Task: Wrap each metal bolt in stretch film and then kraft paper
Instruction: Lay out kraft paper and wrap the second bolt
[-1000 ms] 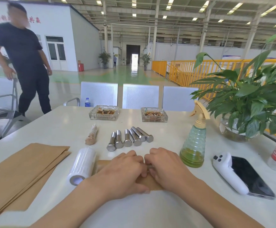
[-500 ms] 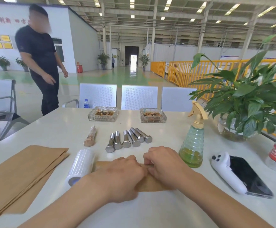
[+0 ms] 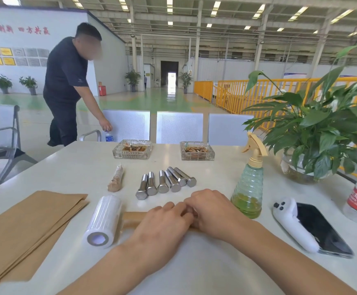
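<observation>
The bolt you are working on is hidden inside the kraft paper roll [image 3: 131, 218] lying crosswise on the counter [image 3: 205, 262], near you and under both hands. Your left hand [image 3: 162, 224] lies over its middle with fingers laid forward and lightly curved onto the paper; your right hand [image 3: 213, 211] presses the right end, fingers curled down on it. Whether the thumbs pinch underneath cannot be seen.

Judging by the steel, the bolt will be heavy, stiff and inclined to roll; the paper is stiff enough to spring open. Hold at both ends and keep downward pressure while you fold the ends in.

Just left lies the stretch film roll [image 3: 103, 222], light and clingy, and further left the stack of kraft sheets [image 3: 24, 226]. Beyond your hands six bare bolts [image 3: 164, 183] lie side by side, with one wrapped bolt [image 3: 115, 182] to their left. On the right stand a spray bottle [image 3: 248, 188], a white controller [image 3: 288, 220] and a phone [image 3: 322, 231].
</observation>
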